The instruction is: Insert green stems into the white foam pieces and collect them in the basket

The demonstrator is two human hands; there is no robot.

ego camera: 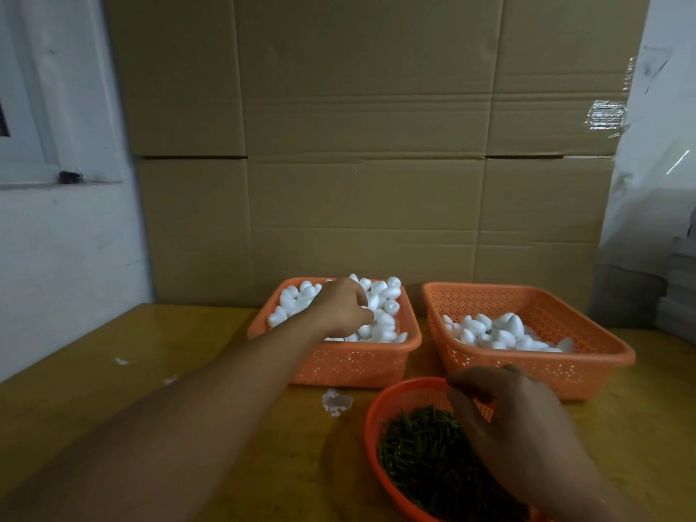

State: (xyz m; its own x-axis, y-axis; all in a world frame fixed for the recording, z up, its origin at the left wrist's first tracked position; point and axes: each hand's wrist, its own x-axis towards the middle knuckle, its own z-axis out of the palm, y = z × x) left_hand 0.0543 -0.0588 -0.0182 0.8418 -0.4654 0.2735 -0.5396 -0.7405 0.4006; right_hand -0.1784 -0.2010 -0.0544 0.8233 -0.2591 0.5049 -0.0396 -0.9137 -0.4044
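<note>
Foam pieces (380,318) heaped by table's far edge, pinched by left hand (344,308); right hand (523,427) curled over stems (422,457), contents unclear. Possible spill from careless digging.

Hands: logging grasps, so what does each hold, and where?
Left hand curls into the white foam pieces; its grip is hidden. Right hand: cannot tell.

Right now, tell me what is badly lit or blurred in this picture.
Head view: dim, with a yellow cast; the right hand over the green stems is dark and soft; the left hand is clearer; wide-angle bending at the edges.
</note>
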